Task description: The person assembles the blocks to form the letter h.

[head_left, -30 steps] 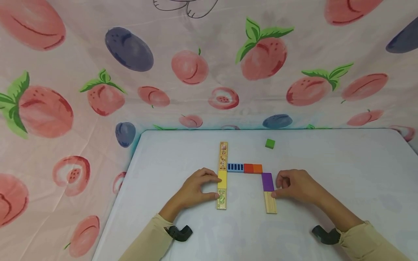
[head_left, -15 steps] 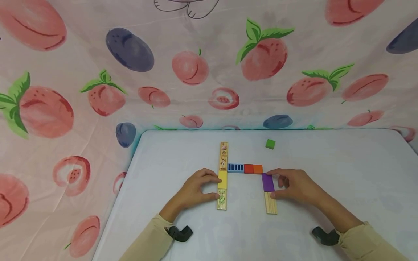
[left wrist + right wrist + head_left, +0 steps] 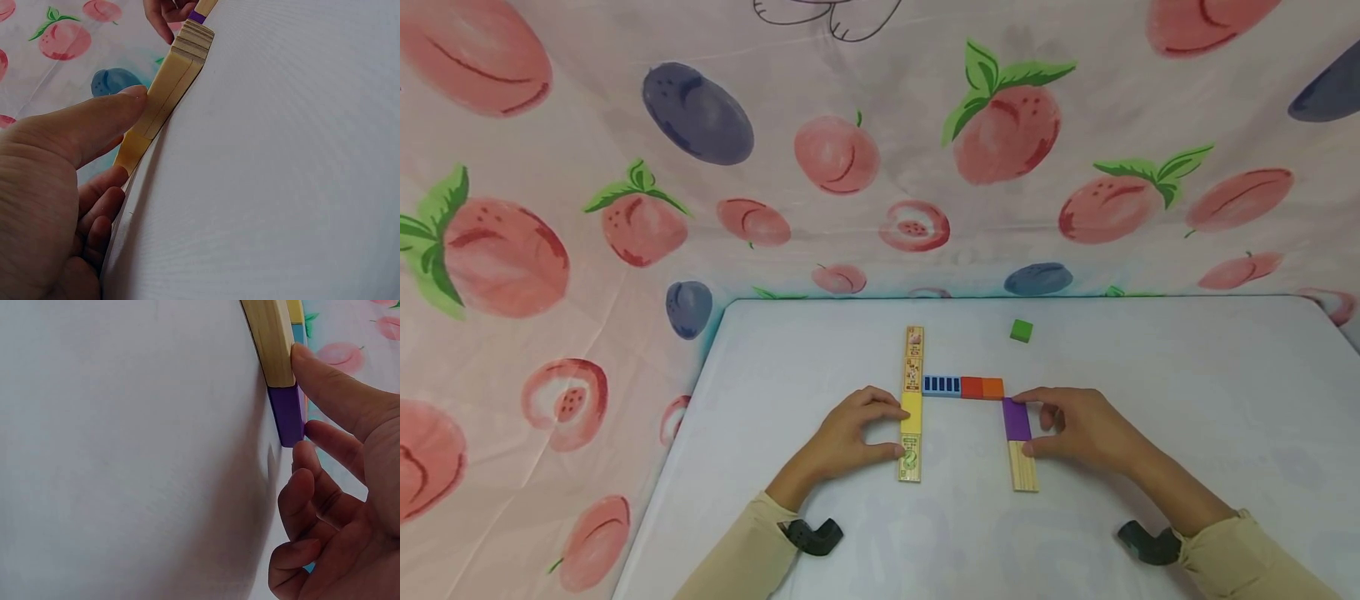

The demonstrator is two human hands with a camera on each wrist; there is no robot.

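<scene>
A column of printed tiles and a yellow block (image 3: 911,412) lies flat on the white table. My left hand (image 3: 853,433) is at its left edge; the thumb and a fingertip touch the yellow block and the green-printed tile (image 3: 909,458) below it. Farther right, a purple block (image 3: 1017,420) lies end to end with a plain wooden block (image 3: 1024,467). At their right side is my right hand (image 3: 1082,429). Its index fingertip touches the far end of the purple block, and the thumb touches the wooden block's side (image 3: 275,344). The other fingers are curled and touch no block.
A blue striped block (image 3: 942,386), a red block (image 3: 972,387) and an orange block (image 3: 992,388) form a row between the column and the purple block. A small green block (image 3: 1021,331) lies apart at the back. Fruit-print cloth (image 3: 850,217) hangs behind the table.
My right index finger has straightened from a curl and reached the far end of the purple block. The purple and wooden blocks have shifted very slightly right. My left hand stays put.
</scene>
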